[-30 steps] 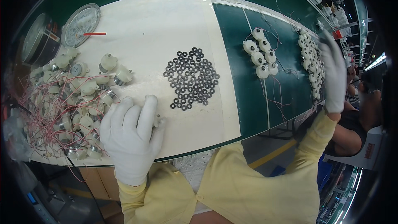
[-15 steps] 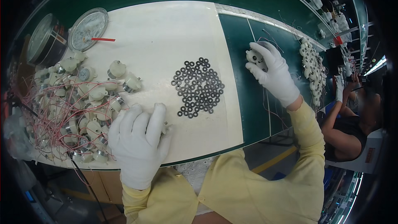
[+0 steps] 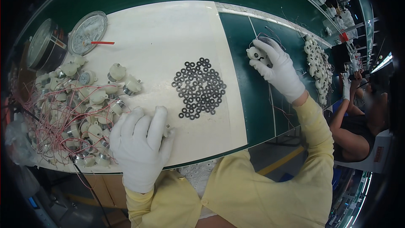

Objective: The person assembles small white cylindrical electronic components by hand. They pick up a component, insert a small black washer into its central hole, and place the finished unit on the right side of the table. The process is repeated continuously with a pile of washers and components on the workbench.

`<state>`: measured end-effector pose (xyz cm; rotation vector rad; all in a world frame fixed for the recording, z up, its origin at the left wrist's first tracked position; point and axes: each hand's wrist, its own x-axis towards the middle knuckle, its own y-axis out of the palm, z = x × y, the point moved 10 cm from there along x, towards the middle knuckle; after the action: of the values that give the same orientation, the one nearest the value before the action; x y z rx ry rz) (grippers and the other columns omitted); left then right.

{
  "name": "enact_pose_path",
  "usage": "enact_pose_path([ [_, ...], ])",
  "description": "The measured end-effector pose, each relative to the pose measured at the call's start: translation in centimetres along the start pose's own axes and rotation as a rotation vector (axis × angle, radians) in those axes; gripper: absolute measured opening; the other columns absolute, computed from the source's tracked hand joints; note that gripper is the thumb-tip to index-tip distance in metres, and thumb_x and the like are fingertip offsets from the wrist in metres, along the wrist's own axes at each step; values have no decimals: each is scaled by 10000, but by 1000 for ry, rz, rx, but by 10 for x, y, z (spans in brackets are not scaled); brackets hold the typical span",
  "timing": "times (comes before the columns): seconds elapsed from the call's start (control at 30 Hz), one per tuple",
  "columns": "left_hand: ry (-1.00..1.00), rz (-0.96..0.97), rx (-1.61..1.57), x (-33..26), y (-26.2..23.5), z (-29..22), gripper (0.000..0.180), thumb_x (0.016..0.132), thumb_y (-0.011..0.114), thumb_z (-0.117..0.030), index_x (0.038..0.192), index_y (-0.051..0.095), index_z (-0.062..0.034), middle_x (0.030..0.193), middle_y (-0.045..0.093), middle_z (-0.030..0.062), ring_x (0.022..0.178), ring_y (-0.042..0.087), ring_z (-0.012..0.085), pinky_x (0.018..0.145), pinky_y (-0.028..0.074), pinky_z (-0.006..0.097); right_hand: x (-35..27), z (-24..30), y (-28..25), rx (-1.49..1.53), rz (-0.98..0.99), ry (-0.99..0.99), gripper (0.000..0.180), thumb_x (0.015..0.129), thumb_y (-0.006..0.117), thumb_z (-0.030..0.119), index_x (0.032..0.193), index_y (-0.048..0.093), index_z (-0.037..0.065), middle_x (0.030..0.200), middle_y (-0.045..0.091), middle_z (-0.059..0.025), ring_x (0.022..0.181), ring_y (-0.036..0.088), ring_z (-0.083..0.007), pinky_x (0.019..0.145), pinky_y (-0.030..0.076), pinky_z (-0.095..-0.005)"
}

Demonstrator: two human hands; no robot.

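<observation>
My left hand (image 3: 141,150), in a white glove, rests at the near edge of the white sheet beside the heap of motors. Its thumb and fingers close round a small motor (image 3: 166,130), of which only a bit with the shaft shows by the thumb. Over the green table top on the right, my gloved right hand (image 3: 279,68) grips another small motor (image 3: 254,53) with a cream plastic housing, between thumb and fingers. Thin wires trail from around that hand. Between my hands lies a flat cluster of small black rings (image 3: 199,88).
Many cream motors (image 3: 98,97) with tangled red wires are heaped at left. Behind them stand a clear tub (image 3: 45,44) and a round lid (image 3: 87,31) with a red strip (image 3: 102,42). More motors (image 3: 318,69) form rows at far right, near a co-worker's arms (image 3: 344,118).
My right hand, still gripping its motor, has shifted very slightly left and away from me. My left hand has hardly moved. The whole view has shifted a little.
</observation>
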<state>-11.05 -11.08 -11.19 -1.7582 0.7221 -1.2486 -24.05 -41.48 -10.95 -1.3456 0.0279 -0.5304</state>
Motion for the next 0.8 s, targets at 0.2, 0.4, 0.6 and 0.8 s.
enact_pose_path([
  [0.2,9,7,17,1,-1,-2,558,753,839,-241,1276,686,-122,1020,629,48,1122,617,278,970,493,482,-16,21,-15,-191,-56,-88,835,853,820,454,1490,503,18,1409,561,-287,1253,596,-464,1023,517,-485],
  [0.4,31,-25,20,1,-1,-3,563,748,837,-245,1275,687,-118,1010,626,52,1105,621,284,952,502,488,-28,1,-4,-239,-25,-47,872,850,808,468,1514,472,14,1414,539,-291,1255,578,-462,1013,508,-502],
  [0.6,69,-39,-52,1,-8,-6,552,760,822,-246,1274,686,-97,1030,656,69,1092,626,289,952,497,483,-23,20,-33,-308,-108,-163,851,847,795,450,1496,484,-4,1410,554,-281,1235,583,-472,992,509,-497],
  [0.8,25,-160,-238,-12,-31,-3,506,880,738,-364,1230,692,-2,995,690,88,1083,640,291,950,484,484,-53,143,-36,91,-17,-222,750,698,863,389,1291,626,-5,1332,635,-199,955,665,-360,759,498,-435],
])
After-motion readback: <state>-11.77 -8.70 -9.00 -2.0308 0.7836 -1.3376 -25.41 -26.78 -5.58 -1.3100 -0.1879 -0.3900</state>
